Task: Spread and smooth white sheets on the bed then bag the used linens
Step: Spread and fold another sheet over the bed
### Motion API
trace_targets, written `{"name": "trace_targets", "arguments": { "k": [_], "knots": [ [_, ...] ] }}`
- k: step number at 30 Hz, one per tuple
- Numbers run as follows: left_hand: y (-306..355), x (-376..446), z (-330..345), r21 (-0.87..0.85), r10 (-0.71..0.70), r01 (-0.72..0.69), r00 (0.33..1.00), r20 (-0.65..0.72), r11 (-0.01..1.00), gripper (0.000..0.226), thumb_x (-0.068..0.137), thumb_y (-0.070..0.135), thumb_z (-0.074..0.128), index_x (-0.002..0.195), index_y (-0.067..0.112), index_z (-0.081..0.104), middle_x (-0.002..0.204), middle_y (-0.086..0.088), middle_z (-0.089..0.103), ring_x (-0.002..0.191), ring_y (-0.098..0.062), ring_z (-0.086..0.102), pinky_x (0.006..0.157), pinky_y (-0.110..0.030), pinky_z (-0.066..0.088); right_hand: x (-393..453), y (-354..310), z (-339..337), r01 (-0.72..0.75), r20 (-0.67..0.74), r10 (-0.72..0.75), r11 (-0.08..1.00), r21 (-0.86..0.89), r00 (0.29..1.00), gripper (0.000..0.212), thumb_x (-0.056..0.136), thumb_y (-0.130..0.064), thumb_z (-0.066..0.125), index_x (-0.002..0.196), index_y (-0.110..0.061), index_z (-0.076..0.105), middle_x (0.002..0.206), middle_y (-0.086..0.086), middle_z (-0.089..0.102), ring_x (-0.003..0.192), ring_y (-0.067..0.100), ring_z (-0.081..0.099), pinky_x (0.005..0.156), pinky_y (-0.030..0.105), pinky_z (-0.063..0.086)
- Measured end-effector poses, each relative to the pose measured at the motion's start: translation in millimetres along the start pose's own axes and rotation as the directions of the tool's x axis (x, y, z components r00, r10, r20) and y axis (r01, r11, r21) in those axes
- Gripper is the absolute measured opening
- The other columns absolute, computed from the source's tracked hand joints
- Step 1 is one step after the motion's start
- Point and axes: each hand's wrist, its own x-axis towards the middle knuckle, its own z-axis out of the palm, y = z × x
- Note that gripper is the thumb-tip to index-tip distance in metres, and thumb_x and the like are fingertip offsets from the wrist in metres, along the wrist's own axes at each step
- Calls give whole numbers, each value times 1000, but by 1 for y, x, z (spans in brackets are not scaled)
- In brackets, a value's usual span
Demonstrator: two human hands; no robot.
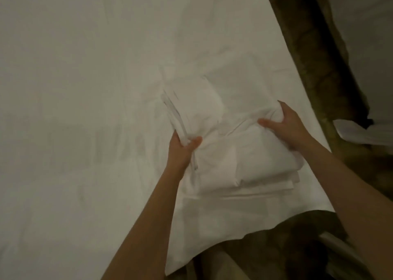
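**Dim room, dark floor beside the bed**

Lit low and warm, with greyish shadow over everything. To the right of the grip, a band of dark mottled brown-olive floor (314,71), running diagonally from the top edge down toward the lower right. Beyond that band, farther right, a pale grey surface (365,35), too blurred to tell whether wall or furniture. Below the grip, at the bottom edge, more of the same dark flooring, with a faint pale bar (338,245) crossing it, unidentifiable.

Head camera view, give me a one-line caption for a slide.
Both hands, left and right, grip a bunched white sheet on the sheet-covered bed.
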Motion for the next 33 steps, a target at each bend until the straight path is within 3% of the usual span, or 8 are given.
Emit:
{"name": "trace_targets", "arguments": {
  "k": [4, 8, 13, 17, 20, 23, 26, 33],
  "knots": [
    [-40, -2, 4, 20, -212, 214, 975, -72, 977, 64, 81, 26, 77, 135, 7, 48, 126, -7, 62, 113, -23, 61, 95, -34, 51, 12, 40, 25, -164, -77, 160, 985, -48, 984, 77, 85, -30, 72, 147, -13, 30, 148, 11, 39, 134, 30, 39, 106, 36, 32],
    [-48, -8, -16, 39, -291, 292, 956, -20, 956, 49, 83, 30, 75, 124, 13, 55, 112, -3, 67, 94, -17, 66, 77, -31, 53, 6, 23, 49, 29, -243, -111, 947, -319, 964, 78, 83, -12, 68, 150, -17, 28, 157, 8, 22, 142, 30, 23, 112, 49, 25],
    [-62, -31, -85, -10, -385, 386, 918, -93, 922, 29, 90, 22, 67, 117, 18, 58, 103, -2, 70, 82, -12, 67, 66, -26, 43, -32, -20, 128, 294, 92, -281, 866, -405, 955, 67, 89, -14, 57, 150, -16, 29, 160, 4, 17, 148, 21, 12, 117, 50, 9],
    [-80, -57, -168, -9, -373, 380, 905, -206, 925, 26, 90, 10, 65, 114, 14, 57, 98, -6, 68, 80, -16, 65, 62, -23, 41, -79, -58, 203, 464, 255, -396, 823, -328, 882, 55, 96, -21, 47, 149, -15, 32, 160, 2, 18, 149, 19, 8, 118, 48, 4],
    [-101, -80, -248, 34, -329, 358, 886, -328, 933, 26, 90, -1, 60, 115, 7, 56, 88, -7, 65, 69, -13, 64, 51, -14, 41, -119, -78, 259, 528, 403, -384, 772, -353, 831, 53, 101, -25, 43, 151, -19, 26, 161, -1, 12, 149, 15, 1, 119, 44, -1],
    [-127, -110, -336, 76, -335, 411, 825, -455, 909, 33, 89, 6, 63, 122, 4, 58, 92, -8, 67, 87, -26, 64, 72, -31, 48, -163, -90, 318, 549, 552, -289, 739, -391, 782, 54, 103, -33, 36, 153, -21, 19, 162, -2, 6, 149, 17, 0, 119, 44, 1],
    [-149, -139, -418, 94, -347, 475, 750, -563, 875, 40, 89, 10, 64, 128, 8, 54, 118, -16, 64, 109, -35, 60, 96, -48, 47, -209, -98, 374, 570, 635, -220, 706, -420, 741, 54, 103, -37, 36, 152, -21, 21, 163, 0, -1, 149, 22, -3, 120, 45, 11],
    [-191, -167, -554, 128, -343, 574, 637, -690, 809, 82, 84, 21, 75, 148, 2, 28, 146, -22, 38, 130, -40, 42, 107, -52, 38, -279, -129, 462, 488, 583, -160, 740, -463, 797, 54, 100, -40, 42, 148, -20, 30, 162, 9, -8, 148, 31, -11, 117, 47, 24]
  ]
}}
